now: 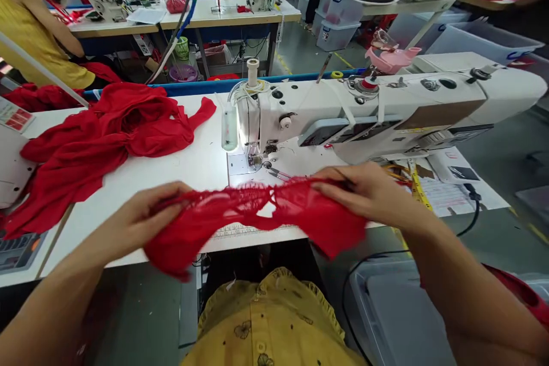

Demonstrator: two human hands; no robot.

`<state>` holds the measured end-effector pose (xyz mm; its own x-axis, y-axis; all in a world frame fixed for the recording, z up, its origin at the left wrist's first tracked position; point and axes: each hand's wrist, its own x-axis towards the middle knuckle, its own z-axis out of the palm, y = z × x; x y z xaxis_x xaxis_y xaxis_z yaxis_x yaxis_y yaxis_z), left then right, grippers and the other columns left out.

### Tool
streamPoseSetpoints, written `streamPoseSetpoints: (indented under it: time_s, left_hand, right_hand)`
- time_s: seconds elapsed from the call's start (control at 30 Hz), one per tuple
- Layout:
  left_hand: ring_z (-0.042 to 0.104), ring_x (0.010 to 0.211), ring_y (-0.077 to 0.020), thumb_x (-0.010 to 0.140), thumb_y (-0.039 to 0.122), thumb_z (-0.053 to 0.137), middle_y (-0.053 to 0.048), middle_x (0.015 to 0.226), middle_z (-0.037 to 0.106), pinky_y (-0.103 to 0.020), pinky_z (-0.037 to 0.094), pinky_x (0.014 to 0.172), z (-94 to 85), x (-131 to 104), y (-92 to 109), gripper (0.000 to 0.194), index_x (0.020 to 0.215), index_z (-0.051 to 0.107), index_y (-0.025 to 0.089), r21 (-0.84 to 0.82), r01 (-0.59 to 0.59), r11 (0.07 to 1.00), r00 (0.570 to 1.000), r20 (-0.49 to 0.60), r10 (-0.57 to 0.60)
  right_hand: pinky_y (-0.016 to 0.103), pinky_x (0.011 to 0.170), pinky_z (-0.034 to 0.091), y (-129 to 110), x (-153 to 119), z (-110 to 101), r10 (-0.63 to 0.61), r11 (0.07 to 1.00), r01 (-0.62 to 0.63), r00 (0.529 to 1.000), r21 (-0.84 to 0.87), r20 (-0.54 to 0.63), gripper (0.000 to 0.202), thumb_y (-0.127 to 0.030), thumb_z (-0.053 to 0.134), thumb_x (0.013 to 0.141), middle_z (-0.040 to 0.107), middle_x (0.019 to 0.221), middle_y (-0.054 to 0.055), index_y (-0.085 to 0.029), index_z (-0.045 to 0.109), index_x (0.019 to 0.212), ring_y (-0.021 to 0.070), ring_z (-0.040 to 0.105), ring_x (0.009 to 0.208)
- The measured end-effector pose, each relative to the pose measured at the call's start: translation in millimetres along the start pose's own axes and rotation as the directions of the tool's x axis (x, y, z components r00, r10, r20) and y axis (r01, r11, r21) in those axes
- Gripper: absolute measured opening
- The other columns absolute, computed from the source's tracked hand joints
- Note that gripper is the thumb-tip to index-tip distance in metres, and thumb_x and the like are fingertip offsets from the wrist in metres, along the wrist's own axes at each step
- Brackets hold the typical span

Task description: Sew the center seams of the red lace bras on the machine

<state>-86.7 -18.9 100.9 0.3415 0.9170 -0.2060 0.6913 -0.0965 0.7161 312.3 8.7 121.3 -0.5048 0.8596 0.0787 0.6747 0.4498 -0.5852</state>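
A red lace-trimmed garment piece point(300, 209) is stretched between my two hands above the table's front edge, slightly blurred. My left hand point(150, 214) pinches its left end between thumb and fingers. At the other end, my right hand point(360, 191) grips the top edge, with a small dark thing that I cannot make out by its fingers. Both lower ends of the cloth hang free. Just behind the cloth stands a white sewing machine point(300, 103), its needle and presser foot point(254, 159) over a metal plate. Small scissors point(277, 171) lie beside the foot.
A heap of red fabric point(124, 131) covers the table's left side. Right of the machine are papers point(446, 194) and a yellow tape measure point(418, 183). A lidded plastic bin point(390, 303) sits low at right. Another person point(38, 28) in yellow sits at back left.
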Motion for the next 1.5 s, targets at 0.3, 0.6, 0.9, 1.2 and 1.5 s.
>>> streamPoseSetpoints:
  time_s: [0.3, 0.6, 0.9, 1.2, 1.5]
  left_hand:
    - [0.063, 0.114, -0.0208, 0.100, 0.016, 0.041, -0.010, 0.121, 0.067, -0.039, 0.053, 0.103, 107.8, 49.3, -17.5, 0.030, 0.126, 0.056, 0.021, 0.474, -0.358, 0.805, 0.787, -0.311, 0.533]
    - [0.054, 0.128, -0.0245, 0.101, 0.017, 0.043, -0.012, 0.132, 0.060, -0.046, 0.047, 0.110, 117.1, 56.7, -12.1, 0.033, 0.132, 0.052, 0.020, 0.409, -0.304, 0.861, 0.819, -0.349, 0.455]
    - [0.056, 0.091, -0.0258, 0.096, 0.036, 0.057, -0.007, 0.090, 0.061, -0.046, 0.044, 0.086, 89.6, 97.8, -8.8, 0.020, 0.092, 0.063, 0.018, 0.504, -0.095, 0.858, 0.967, -0.157, 0.199]
    - [0.062, 0.104, -0.0202, 0.096, 0.012, 0.051, -0.007, 0.107, 0.069, -0.037, 0.051, 0.092, 101.0, 78.0, -20.0, 0.021, 0.111, 0.064, 0.019, 0.487, -0.515, 0.706, 0.727, -0.189, 0.660]
    - [0.058, 0.121, -0.0254, 0.097, 0.010, 0.046, -0.014, 0.121, 0.065, -0.047, 0.050, 0.106, 116.1, 82.8, -27.8, 0.036, 0.130, 0.058, 0.017, 0.476, -0.449, 0.756, 0.781, -0.202, 0.590]
  right_hand:
    - [0.027, 0.072, 0.050, -0.7, 25.0, 151.8, -0.375, 0.883, 0.249, 0.885, -0.398, -0.277, 0.019, -0.021, 0.052, 0.100, 0.075, 0.107, 0.005, -0.020, 0.070, 0.107, 0.0167, 0.068, 0.096]
    - [0.031, 0.080, 0.054, 25.5, 40.1, 124.2, -0.421, 0.862, 0.343, 0.894, -0.372, -0.151, 0.022, -0.021, 0.050, 0.100, 0.074, 0.110, 0.007, -0.018, 0.070, 0.107, 0.0189, 0.066, 0.102]
    - [0.026, 0.063, 0.048, 17.9, 38.6, 149.3, -0.461, 0.821, 0.390, 0.884, -0.416, -0.082, 0.020, -0.021, 0.053, 0.099, 0.072, 0.106, 0.004, -0.020, 0.068, 0.112, 0.0169, 0.059, 0.096]
    - [0.026, 0.062, 0.045, 29.8, 58.8, 140.2, -0.474, 0.799, 0.422, 0.880, -0.428, -0.016, 0.024, -0.024, 0.049, 0.101, 0.070, 0.108, 0.007, -0.021, 0.068, 0.115, 0.0194, 0.056, 0.100]
    - [0.030, 0.071, 0.051, 43.0, 71.5, 123.3, -0.450, 0.843, 0.419, 0.893, -0.339, -0.016, 0.026, -0.031, 0.048, 0.102, 0.070, 0.111, 0.009, -0.017, 0.070, 0.106, 0.0207, 0.060, 0.102]
